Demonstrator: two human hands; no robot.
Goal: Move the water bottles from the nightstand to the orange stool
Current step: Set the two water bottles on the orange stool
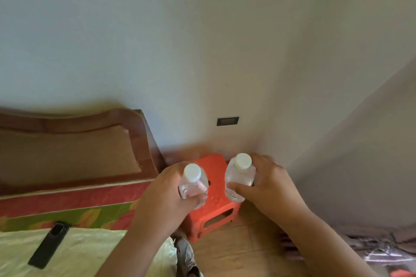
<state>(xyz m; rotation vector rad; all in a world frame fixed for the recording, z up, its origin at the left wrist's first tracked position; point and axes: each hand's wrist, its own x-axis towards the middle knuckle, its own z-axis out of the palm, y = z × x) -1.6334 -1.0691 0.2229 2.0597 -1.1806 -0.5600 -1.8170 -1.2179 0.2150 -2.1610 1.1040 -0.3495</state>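
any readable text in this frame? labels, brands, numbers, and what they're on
None readable.
Left bottle, gripped by the left hand: clear, no label legible.
Right bottle, gripped by the right hand: likewise.
Wall plate: dark, too blurred to read.
Black phone on the bed: no marking legible.
Orange stool: no text visible.

Home bedroom: wooden headboard (74, 141), floral bedding (67, 213), wall outlet (227, 121), tiled floor (236, 252).
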